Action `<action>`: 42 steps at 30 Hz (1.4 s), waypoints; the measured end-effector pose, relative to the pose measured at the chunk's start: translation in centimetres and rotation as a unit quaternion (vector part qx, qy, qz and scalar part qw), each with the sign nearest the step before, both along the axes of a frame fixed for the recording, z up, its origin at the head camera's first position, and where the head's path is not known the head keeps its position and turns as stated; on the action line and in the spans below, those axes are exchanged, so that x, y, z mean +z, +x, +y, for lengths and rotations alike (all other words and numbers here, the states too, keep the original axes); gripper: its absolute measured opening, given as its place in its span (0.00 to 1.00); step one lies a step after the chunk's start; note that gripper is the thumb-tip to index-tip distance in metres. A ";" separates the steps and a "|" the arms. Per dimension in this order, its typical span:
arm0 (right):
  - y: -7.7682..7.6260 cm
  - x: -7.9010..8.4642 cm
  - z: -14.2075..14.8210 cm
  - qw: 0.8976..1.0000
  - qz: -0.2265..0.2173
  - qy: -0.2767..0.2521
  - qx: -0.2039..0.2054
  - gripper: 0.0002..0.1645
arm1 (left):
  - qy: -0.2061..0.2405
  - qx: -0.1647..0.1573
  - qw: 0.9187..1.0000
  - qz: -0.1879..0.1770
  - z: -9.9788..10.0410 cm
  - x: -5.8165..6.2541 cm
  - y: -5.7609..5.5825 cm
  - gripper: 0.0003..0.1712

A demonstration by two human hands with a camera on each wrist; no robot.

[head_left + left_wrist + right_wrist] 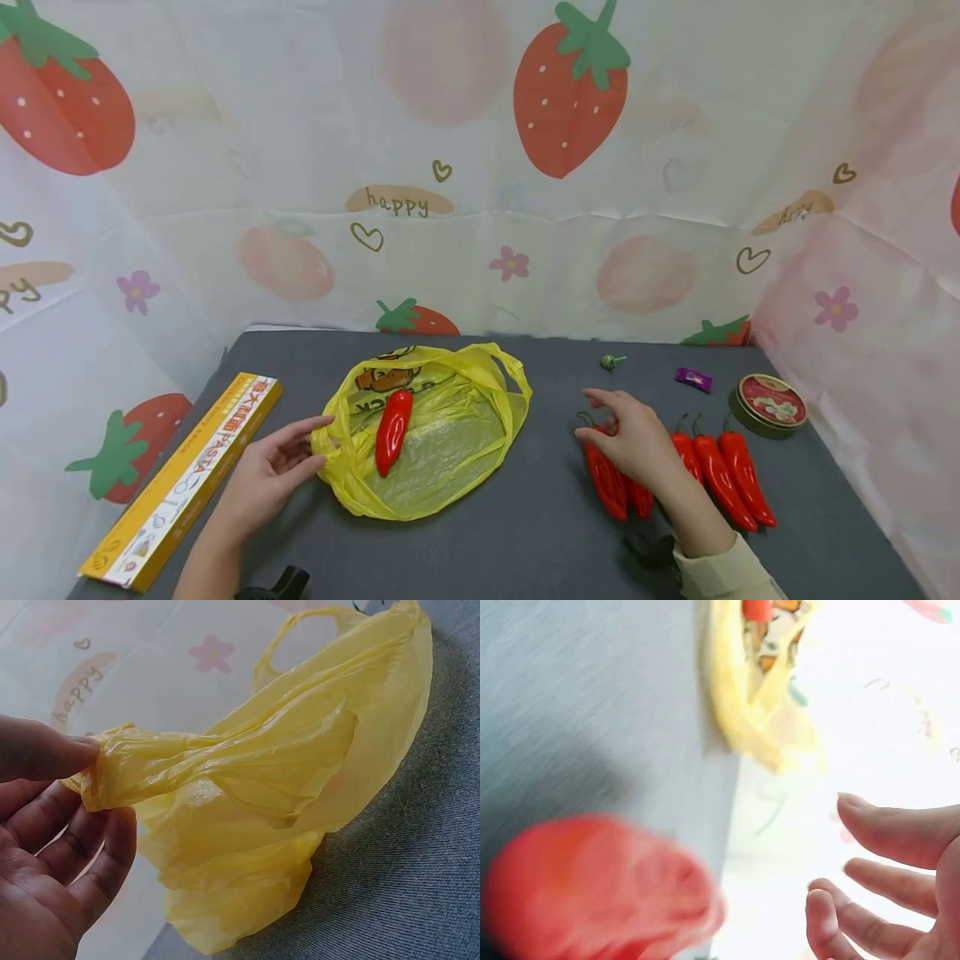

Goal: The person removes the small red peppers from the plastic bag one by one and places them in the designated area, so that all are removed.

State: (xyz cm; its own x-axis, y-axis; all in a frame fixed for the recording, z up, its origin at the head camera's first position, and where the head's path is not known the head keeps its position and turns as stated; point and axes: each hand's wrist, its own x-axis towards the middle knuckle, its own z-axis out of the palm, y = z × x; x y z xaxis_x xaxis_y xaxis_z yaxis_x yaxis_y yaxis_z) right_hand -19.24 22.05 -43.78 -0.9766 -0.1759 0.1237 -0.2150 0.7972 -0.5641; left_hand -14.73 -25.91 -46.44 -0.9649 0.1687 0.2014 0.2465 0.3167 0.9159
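A yellow plastic bag [465, 462] lies spread on the table with one red chili pepper [393, 433] on it or just inside; its mouth faces up. At the bag's left edge my left hand [273, 467] pinches the thin plastic; the left wrist view shows thumb and fingers [120, 832] on a gathered part of the bag [270, 765]. My right hand [637, 433] hovers over the nearest red peppers [604, 483], fingers spread from the thumb. In the right wrist view nothing lies between those fingers, and a blurred red pepper [600, 885] shows beside them.
More red peppers [723, 475] lie in a row right of my right hand. Behind them are a round tin [768, 404], a purple wrapped candy [693, 380] and a small green stemmed thing [609, 362]. A long yellow pasta box [187, 483] lies at the left. A printed cloth hangs behind.
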 end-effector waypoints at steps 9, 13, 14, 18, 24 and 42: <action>-0.5 1.8 -3.5 0.998 -0.010 -0.060 0.025 0.36 | -0.002 -0.001 1.000 -0.004 0.2 0.2 -0.1 0.25; -0.7 1.6 -5.3 0.997 -0.010 -0.065 0.040 0.34 | 0.004 -0.006 1.000 -0.009 0.2 0.2 -0.1 0.25; -0.8 1.6 -5.8 0.997 -0.010 -0.068 0.044 0.34 | 0.005 -0.005 1.000 -0.009 0.2 0.2 0.0 0.25; -1.0 1.5 -7.8 0.994 -0.015 -0.089 0.062 0.33 | 0.004 0.000 1.000 -0.005 0.1 0.1 0.1 0.25; -1.0 1.6 -10.3 0.991 -0.024 -0.107 0.082 0.33 | 0.006 -0.006 1.000 -0.003 0.1 0.0 0.1 0.25; -2.8 1.5 -16.8 0.980 -0.088 -0.110 0.138 0.35 | 0.002 -0.007 1.000 -0.003 0.0 0.2 0.1 0.25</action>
State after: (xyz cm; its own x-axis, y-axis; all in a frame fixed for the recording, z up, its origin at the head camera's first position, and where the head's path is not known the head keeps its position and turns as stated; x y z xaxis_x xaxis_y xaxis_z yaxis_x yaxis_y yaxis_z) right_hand -22.02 5.25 -42.28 -0.9049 -0.4252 0.0217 -0.2897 0.5775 -0.7632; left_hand -14.61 -25.96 -46.20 -0.9636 0.1806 0.1973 0.2460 0.3092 0.9186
